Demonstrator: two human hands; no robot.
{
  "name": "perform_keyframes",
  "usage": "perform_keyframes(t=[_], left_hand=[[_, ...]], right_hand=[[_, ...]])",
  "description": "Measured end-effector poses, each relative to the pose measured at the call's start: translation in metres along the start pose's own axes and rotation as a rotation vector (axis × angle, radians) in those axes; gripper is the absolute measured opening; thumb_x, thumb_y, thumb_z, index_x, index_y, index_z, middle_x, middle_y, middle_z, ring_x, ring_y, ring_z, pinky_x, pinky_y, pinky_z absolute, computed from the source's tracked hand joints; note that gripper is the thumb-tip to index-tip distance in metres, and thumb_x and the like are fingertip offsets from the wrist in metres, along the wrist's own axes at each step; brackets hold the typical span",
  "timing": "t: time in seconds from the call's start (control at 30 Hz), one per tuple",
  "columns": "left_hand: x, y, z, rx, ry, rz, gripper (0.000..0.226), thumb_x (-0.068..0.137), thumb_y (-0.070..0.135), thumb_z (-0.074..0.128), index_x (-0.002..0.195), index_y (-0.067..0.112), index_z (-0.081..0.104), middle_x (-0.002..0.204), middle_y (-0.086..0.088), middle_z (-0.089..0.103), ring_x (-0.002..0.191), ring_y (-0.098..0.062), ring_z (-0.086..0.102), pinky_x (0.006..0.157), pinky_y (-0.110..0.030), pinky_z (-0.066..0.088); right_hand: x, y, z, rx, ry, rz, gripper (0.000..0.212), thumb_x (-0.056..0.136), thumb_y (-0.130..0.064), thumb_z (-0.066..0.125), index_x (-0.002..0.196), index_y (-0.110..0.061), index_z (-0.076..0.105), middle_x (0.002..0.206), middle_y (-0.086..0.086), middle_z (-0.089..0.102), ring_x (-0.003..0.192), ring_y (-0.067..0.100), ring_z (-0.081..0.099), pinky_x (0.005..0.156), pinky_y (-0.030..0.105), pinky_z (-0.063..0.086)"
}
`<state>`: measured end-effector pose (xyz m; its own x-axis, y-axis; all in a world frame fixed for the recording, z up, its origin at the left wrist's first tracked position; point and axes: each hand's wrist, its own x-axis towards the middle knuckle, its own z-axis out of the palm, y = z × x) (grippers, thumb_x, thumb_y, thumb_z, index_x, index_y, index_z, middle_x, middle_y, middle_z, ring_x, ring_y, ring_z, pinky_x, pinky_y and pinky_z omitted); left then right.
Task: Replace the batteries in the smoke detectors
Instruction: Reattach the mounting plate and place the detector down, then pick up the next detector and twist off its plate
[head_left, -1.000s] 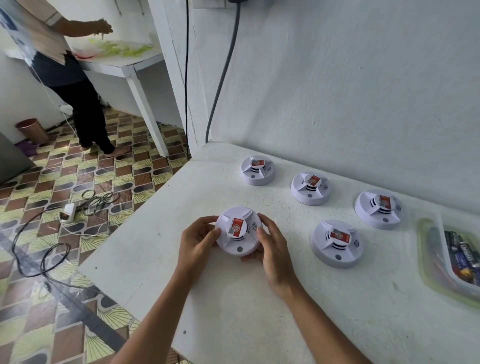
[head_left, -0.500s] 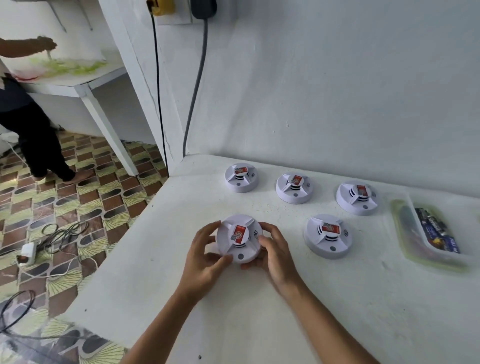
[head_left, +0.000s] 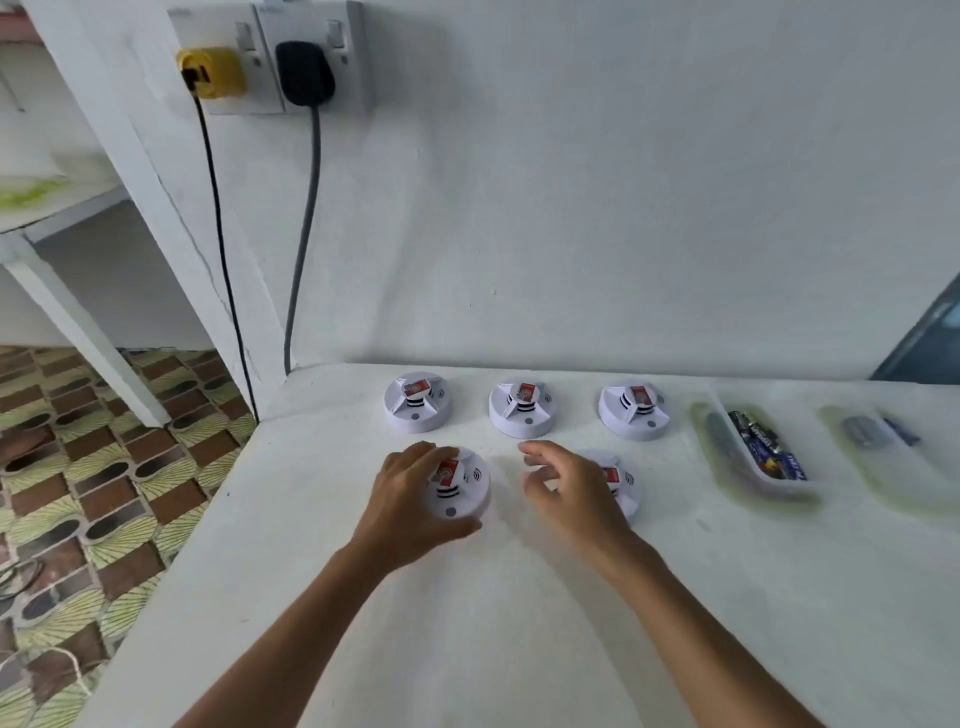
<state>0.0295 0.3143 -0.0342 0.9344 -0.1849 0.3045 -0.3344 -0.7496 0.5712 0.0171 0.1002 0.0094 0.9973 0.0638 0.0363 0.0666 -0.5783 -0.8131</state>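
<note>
On the white table (head_left: 467, 649) I see five round white smoke detectors. My left hand (head_left: 402, 501) grips the front left smoke detector (head_left: 460, 486). Its fingers curl over the top and left side, and the thumb sits at the near edge. This detector rests on the table, close to the left edge. It has a small red sticker on top.

My right hand (head_left: 563, 491) is just to the right of it. It holds nothing. The fingers are loosely bent and spread apart, and they float above the table. This hand covers part of the front right smoke detector (head_left: 621, 486), so I cannot tell if it touches it.

Three more detectors sit in a row by the wall: the back left detector (head_left: 418, 401), the back middle detector (head_left: 523, 408) and the back right detector (head_left: 634, 411). Each one has a red sticker.

To the right is a clear tray (head_left: 727, 467) with dark batteries (head_left: 766, 449) inside. Farther right is another blurry clear tray (head_left: 883, 478) with small things I cannot make out.

On the wall I see a yellow plug (head_left: 210, 73) and a black plug (head_left: 305, 73), each with a cord hanging down. A tiled floor (head_left: 78, 493) shows on the left.
</note>
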Motion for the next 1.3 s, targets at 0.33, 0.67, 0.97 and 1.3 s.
perform_keyframes(t=[0.33,0.67,0.97,1.3], left_hand=[[0.009,-0.005,0.024,0.083,-0.031,-0.097,0.083,0.056,0.060,0.075,0.130,0.032,0.051,0.129,0.016,0.051,0.115,-0.017,0.047,0.095,-0.033,0.034],[-0.003,-0.003,0.033,0.095,0.028,-0.093,0.095,0.066,0.083,0.052,0.143,0.027,0.044,0.150,-0.003,0.042,0.133,-0.026,0.044,0.106,-0.034,0.025],[-0.005,-0.005,0.034,0.105,0.033,-0.106,0.098,0.066,0.087,0.046,0.145,0.029,0.040,0.151,-0.003,0.041,0.133,-0.026,0.044,0.109,-0.036,0.027],[-0.002,-0.009,0.030,0.042,-0.026,-0.112,0.100,0.067,0.092,0.036,0.150,0.037,0.022,0.162,0.003,0.012,0.145,-0.018,0.019,0.115,-0.044,0.022]], right_hand=[[0.023,0.059,-0.052,-0.609,-0.316,0.004,0.084,0.077,-0.052,0.067,0.147,-0.036,0.025,0.155,0.002,0.016,0.145,0.027,0.008,0.109,0.042,0.029],[0.008,0.106,-0.026,-0.322,0.055,-0.232,0.084,0.066,-0.071,0.055,0.142,-0.038,0.040,0.155,-0.004,0.030,0.143,0.019,0.025,0.105,0.028,0.031],[0.012,0.109,-0.024,-0.351,0.067,-0.243,0.089,0.067,-0.077,0.050,0.144,-0.034,0.039,0.155,-0.002,0.030,0.143,0.021,0.025,0.108,0.037,0.037],[0.008,0.105,-0.026,-0.465,0.216,-0.426,0.080,0.077,-0.074,0.051,0.141,-0.027,0.041,0.154,0.010,0.029,0.147,0.028,0.011,0.109,0.055,0.027]])
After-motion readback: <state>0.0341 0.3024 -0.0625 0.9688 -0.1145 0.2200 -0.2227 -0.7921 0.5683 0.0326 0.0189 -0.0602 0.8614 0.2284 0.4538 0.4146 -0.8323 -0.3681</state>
